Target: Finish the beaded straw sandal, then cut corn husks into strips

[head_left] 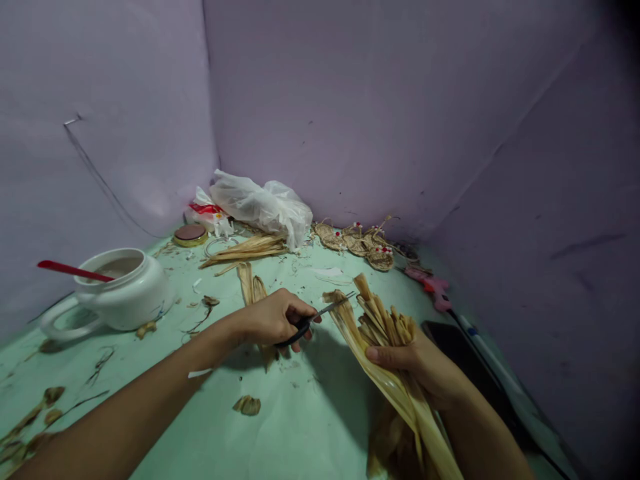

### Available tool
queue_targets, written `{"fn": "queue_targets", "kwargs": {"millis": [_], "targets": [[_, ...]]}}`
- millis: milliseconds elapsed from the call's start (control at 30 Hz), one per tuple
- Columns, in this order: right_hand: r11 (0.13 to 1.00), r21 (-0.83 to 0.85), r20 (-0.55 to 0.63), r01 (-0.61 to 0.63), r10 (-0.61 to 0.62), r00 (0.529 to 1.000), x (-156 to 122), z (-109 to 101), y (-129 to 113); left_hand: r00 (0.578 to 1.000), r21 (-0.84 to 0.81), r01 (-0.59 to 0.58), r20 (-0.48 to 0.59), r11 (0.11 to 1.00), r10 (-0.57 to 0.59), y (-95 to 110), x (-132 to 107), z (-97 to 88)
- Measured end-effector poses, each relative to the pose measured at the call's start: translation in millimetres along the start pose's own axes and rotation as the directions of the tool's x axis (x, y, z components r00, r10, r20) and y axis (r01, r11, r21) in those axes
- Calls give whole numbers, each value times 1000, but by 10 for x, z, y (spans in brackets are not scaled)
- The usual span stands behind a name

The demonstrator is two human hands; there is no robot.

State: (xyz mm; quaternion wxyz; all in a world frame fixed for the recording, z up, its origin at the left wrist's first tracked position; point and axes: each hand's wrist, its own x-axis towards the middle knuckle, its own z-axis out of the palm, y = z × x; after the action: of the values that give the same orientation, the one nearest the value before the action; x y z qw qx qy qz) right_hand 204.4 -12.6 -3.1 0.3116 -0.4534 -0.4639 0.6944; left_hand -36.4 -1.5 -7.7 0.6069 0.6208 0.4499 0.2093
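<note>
My left hand (pixel 281 319) is closed around the dark handles of a pair of scissors (pixel 327 309). Their blades point right and meet the upper end of a long, pale dried leaf strip (pixel 345 327). That strip belongs to a bundle of dried leaves (pixel 383 320), tan and folded, which my right hand (pixel 420 363) grips with the thumb across the front. The lower part of the bundle hangs toward the bottom edge of the view. Behind my left hand, another folded dried strip (pixel 247 283) lies on the green table.
On the left stands a white mug (pixel 135 293) with a red-handled utensil (pixel 75 271). A plastic bag (pixel 265 203), a round tin (pixel 191 235) and woven pieces with red beads (pixel 357 241) line the back wall. At right lie a pink glue gun (pixel 435 288) and a dark flat object (pixel 465 360).
</note>
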Motion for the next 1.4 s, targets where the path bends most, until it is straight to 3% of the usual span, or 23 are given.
{"fn": "queue_targets", "kwargs": {"millis": [300, 500, 900, 1100, 1400], "targets": [[999, 35, -83, 20, -17, 996, -14, 0, -64, 998, -14, 58, 2, 998, -58, 115, -49, 28], [1000, -2, -16, -2, 2, 1000, 10, -14, 0, 997, 25, -75, 9, 997, 74, 11, -9, 25], [999, 32, -67, -23, 25, 997, -7, -10, -41, 999, -82, 45, -4, 996, -46, 46, -6, 32], [999, 39, 48, -19, 17, 999, 18, 6, 1, 999, -64, -29, 23, 998, 30, -18, 63, 15], [998, 52, 41, 19, -21, 999, 23, 18, -5, 996, -173, 64, -49, 983, -73, 45, 41, 105]]}}
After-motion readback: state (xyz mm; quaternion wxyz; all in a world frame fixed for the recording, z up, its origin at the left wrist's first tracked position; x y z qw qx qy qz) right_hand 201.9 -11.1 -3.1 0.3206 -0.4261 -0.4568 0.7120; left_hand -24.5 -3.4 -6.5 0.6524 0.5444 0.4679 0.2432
